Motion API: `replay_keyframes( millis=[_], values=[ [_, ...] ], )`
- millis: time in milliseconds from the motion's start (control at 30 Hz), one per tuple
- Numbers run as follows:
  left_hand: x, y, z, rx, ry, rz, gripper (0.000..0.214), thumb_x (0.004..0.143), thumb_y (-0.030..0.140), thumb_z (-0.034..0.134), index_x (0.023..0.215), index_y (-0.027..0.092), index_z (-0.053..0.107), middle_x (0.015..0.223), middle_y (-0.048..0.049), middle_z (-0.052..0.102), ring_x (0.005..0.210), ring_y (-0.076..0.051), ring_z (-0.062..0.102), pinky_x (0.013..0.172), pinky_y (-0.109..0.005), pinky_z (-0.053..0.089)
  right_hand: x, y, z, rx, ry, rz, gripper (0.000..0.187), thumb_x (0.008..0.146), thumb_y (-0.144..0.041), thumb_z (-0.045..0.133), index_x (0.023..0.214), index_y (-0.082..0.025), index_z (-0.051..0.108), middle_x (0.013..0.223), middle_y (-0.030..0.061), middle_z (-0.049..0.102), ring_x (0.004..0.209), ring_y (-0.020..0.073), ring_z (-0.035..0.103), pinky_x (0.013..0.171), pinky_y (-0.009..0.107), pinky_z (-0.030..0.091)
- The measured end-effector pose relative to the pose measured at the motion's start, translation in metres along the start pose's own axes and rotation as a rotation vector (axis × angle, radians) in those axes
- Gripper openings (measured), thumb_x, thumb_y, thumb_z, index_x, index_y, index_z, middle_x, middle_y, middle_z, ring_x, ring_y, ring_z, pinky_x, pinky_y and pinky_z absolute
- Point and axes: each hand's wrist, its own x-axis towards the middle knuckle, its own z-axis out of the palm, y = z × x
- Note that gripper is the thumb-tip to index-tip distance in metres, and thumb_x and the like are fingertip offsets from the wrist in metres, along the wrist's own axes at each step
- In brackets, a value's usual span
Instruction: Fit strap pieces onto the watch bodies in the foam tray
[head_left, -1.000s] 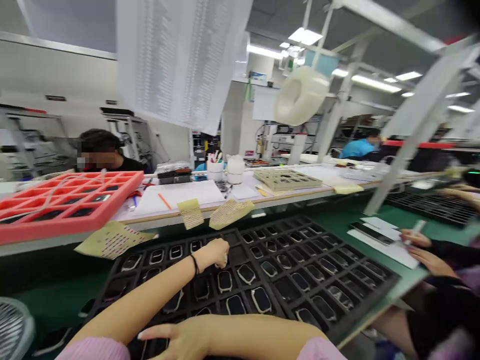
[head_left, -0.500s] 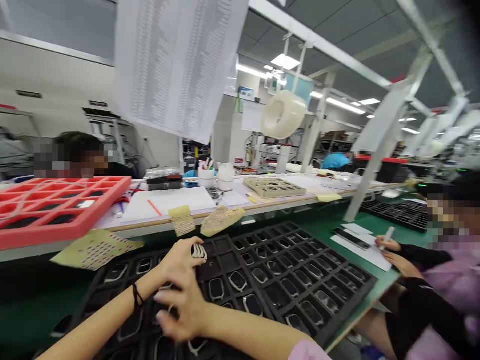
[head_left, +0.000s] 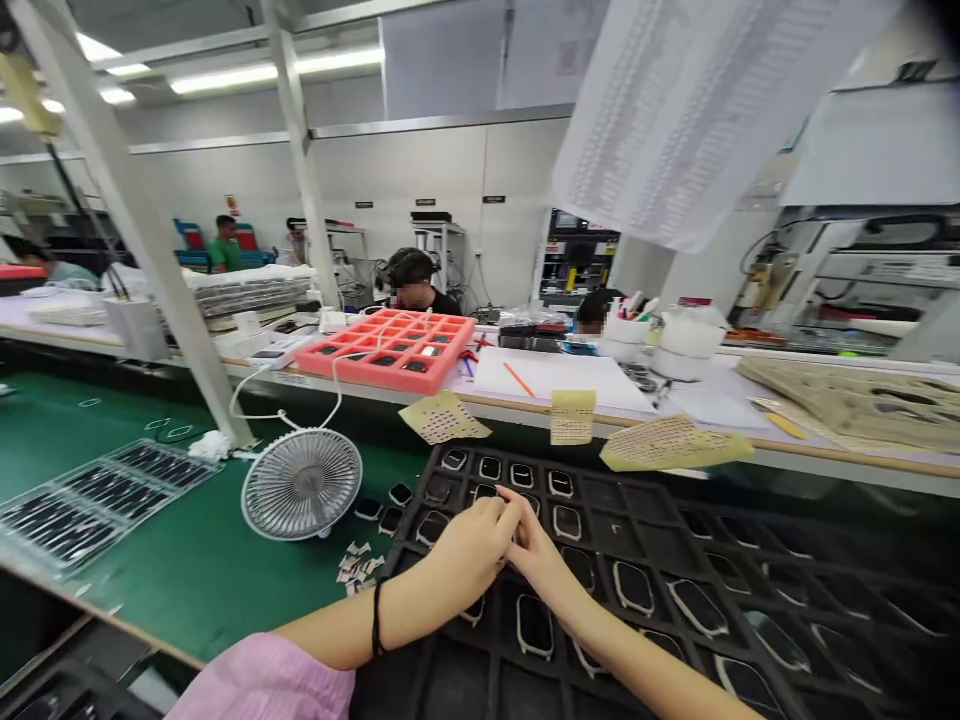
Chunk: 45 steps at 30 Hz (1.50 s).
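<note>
My left hand (head_left: 469,555), with a black band on the wrist, and my right hand (head_left: 541,556) meet fingertip to fingertip above a black compartment tray (head_left: 660,520). Both hands have their fingers curled and pinched together around something too small to make out. The tray holds several rounded-rectangular watch cases (head_left: 631,586) with pale rims, one per pocket. Some pockets under and beside my hands hold no case.
A small white desk fan (head_left: 301,483) stands left of the tray on the green mat (head_left: 150,560), with loose cases (head_left: 379,512) and small scraps (head_left: 354,567) beside it. Yellow sticker sheets (head_left: 442,417) hang off the shelf edge. A red tray (head_left: 390,350) sits behind. People work across the bench.
The view has swung left, bringing the fan and green mat into sight. My two hands have come together, fingertips touching, above the upper left part of the black tray.
</note>
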Motion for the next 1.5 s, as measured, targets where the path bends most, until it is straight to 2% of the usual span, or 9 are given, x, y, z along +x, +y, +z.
replay_keyframes(
  millis=[233,367,433,500,600,700,900,1233,1500],
  values=[
    [-0.014,-0.008,0.002,0.103,-0.036,-0.061,0.056,0.073,-0.001,0.047,0.127,0.009,0.037,0.111,-0.0155,0.057,0.102,-0.028,0.055,0.082,-0.038,0.05,0.002,0.002,0.035,0.043,0.001,0.087,0.052,0.068,-0.037,0.067,0.118,-0.027,0.055,0.123,0.0049,0.058,0.124,0.0254,0.044,0.108,0.042,0.028],
    [-0.034,-0.034,-0.015,-0.138,0.096,-0.079,0.068,0.076,0.024,0.066,0.135,0.018,0.033,0.127,-0.0121,0.051,0.113,-0.026,0.052,0.09,-0.034,0.048,0.006,-0.01,0.037,0.331,-0.013,0.32,0.044,0.068,-0.041,0.07,0.108,-0.026,0.06,0.097,0.0042,0.066,0.092,0.0251,0.061,0.074,0.038,0.051],
    [-0.051,-0.056,-0.024,-0.202,0.118,-0.208,0.049,0.081,0.032,0.063,0.125,0.019,0.047,0.12,-0.0096,0.056,0.107,-0.024,0.056,0.088,-0.032,0.047,0.008,-0.013,0.031,0.532,-0.07,0.453,0.041,0.072,-0.042,0.067,0.107,-0.023,0.061,0.08,0.0044,0.067,0.067,0.0214,0.061,0.054,0.032,0.049],
    [-0.069,-0.081,-0.025,-0.195,-0.002,-0.371,0.02,0.088,0.03,0.052,0.099,0.018,0.063,0.099,-0.007,0.065,0.09,-0.022,0.063,0.08,-0.03,0.048,0.01,-0.012,0.024,0.695,-0.095,0.524,0.037,0.074,-0.041,0.065,0.104,-0.018,0.063,0.071,0.0057,0.066,0.056,0.0188,0.058,0.049,0.03,0.046],
    [-0.094,-0.112,-0.006,-0.159,-0.177,-0.512,0.017,0.084,0.016,0.05,0.079,0.016,0.066,0.086,-0.0078,0.068,0.081,-0.022,0.065,0.072,-0.029,0.048,0.012,-0.008,0.017,0.828,-0.088,0.575,0.031,0.077,-0.038,0.062,0.098,-0.016,0.066,0.073,0.0081,0.068,0.057,0.0185,0.058,0.05,0.029,0.045],
    [-0.11,-0.129,0.023,-0.117,-0.222,-0.576,0.02,0.078,0.005,0.048,0.084,0.014,0.065,0.095,-0.0122,0.067,0.085,-0.026,0.065,0.071,-0.03,0.048,0.012,-0.006,0.016,0.861,-0.109,0.599,0.028,0.08,-0.036,0.058,0.099,-0.017,0.066,0.074,0.0086,0.068,0.059,0.0189,0.059,0.051,0.03,0.045],
    [-0.117,-0.136,0.051,-0.096,-0.249,-0.578,0.022,0.077,0.011,0.055,0.098,0.015,0.061,0.107,-0.0115,0.062,0.091,-0.026,0.063,0.076,-0.03,0.048,0.011,-0.008,0.017,0.852,-0.11,0.6,0.028,0.08,-0.036,0.057,0.099,-0.017,0.066,0.074,0.0089,0.068,0.059,0.0188,0.058,0.053,0.03,0.044],
    [-0.109,-0.149,0.065,-0.117,-0.243,-0.573,0.015,0.075,0.007,0.052,0.083,0.015,0.061,0.094,-0.0087,0.065,0.086,-0.022,0.063,0.071,-0.026,0.046,0.011,-0.008,0.016,0.86,-0.126,0.579,0.03,0.078,-0.037,0.06,0.1,-0.016,0.064,0.073,0.0083,0.068,0.06,0.0187,0.058,0.055,0.03,0.043],
    [-0.104,-0.139,0.037,-0.093,-0.129,-0.58,0.02,0.082,0.009,0.041,0.089,0.014,0.059,0.093,-0.011,0.063,0.083,-0.023,0.062,0.071,-0.03,0.047,0.009,-0.007,0.018,0.844,-0.112,0.522,0.034,0.076,-0.039,0.064,0.101,-0.017,0.063,0.073,0.0071,0.068,0.06,0.019,0.059,0.054,0.03,0.044]
  ],
)
